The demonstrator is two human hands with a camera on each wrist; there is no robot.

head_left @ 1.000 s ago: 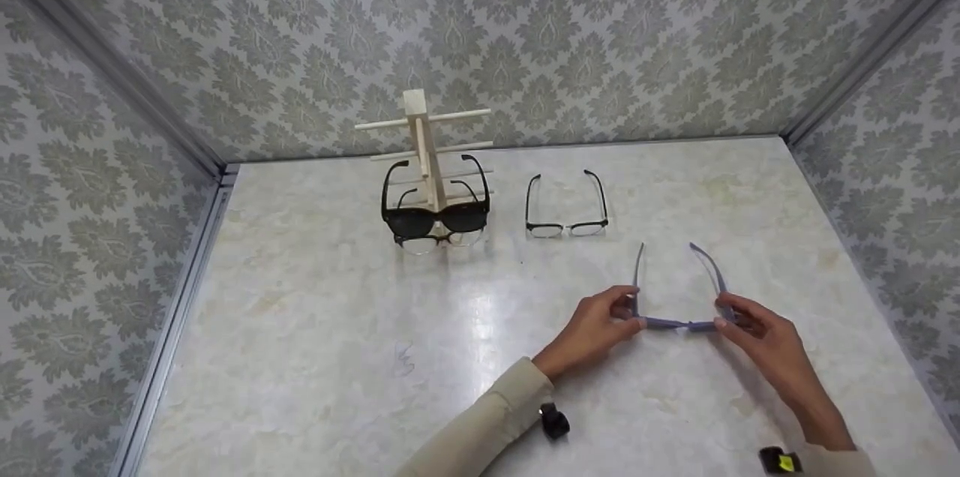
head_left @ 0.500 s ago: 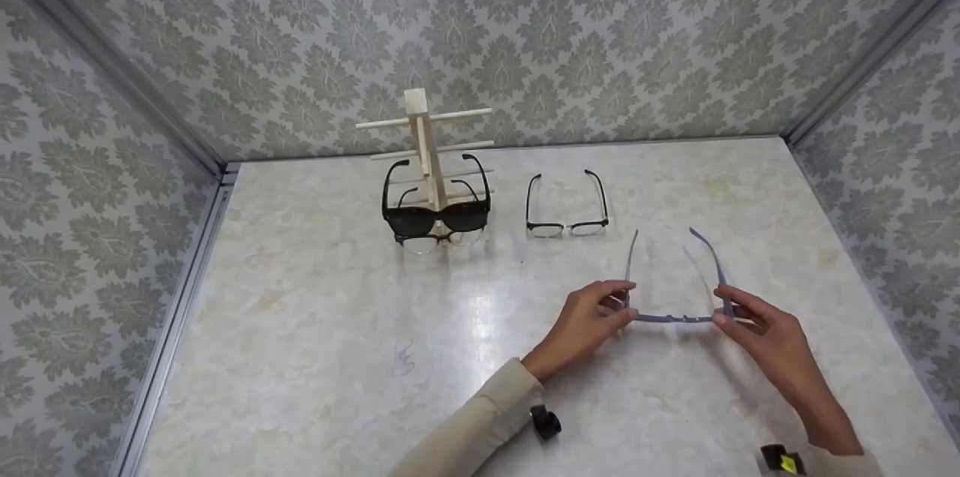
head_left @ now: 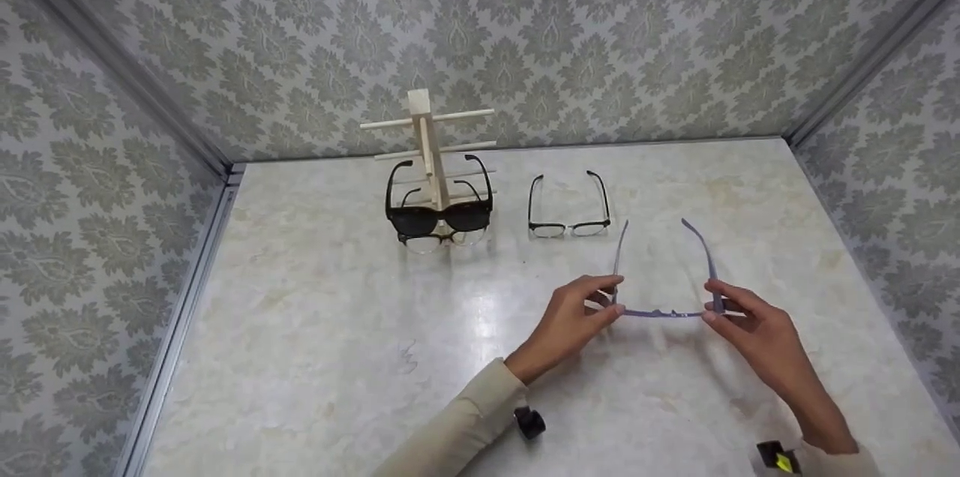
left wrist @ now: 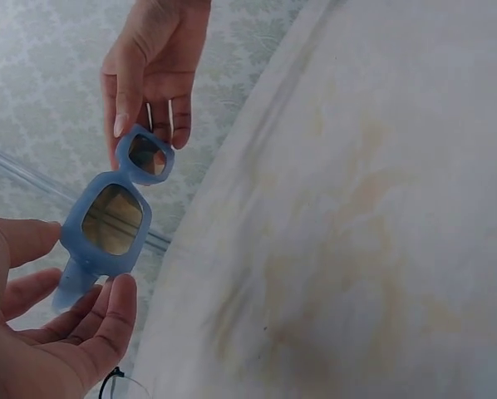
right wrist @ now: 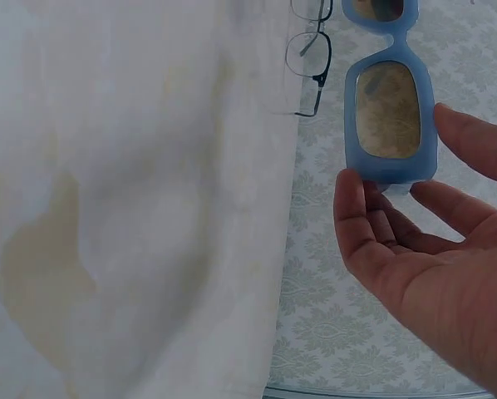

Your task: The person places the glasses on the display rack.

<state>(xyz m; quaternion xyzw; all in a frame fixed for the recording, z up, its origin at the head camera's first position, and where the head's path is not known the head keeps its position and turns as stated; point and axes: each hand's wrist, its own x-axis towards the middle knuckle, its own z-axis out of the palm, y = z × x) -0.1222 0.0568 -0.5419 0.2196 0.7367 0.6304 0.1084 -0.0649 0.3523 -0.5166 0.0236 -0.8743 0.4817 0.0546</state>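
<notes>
I see both hands on the blue glasses (head_left: 660,314), which are to the right of the wooden stand (head_left: 426,139) and nearer the person than it is. The left hand (head_left: 568,320) has its fingers clamped on one end of the frame by the hinge; the right hand (head_left: 756,333) pinches the other end the same way. On my head view the unfolded temples point toward the patterned wall (head_left: 510,34) behind the stand. Black sunglasses (head_left: 469,217) hang on the front of the stand, with dark-rimmed glasses (head_left: 426,240) showing just below them. Immediately right of the stand, the clear-lens glasses (head_left: 570,226) rest unfolded on the tabletop (head_left: 315,357), apart from either hand.
</notes>
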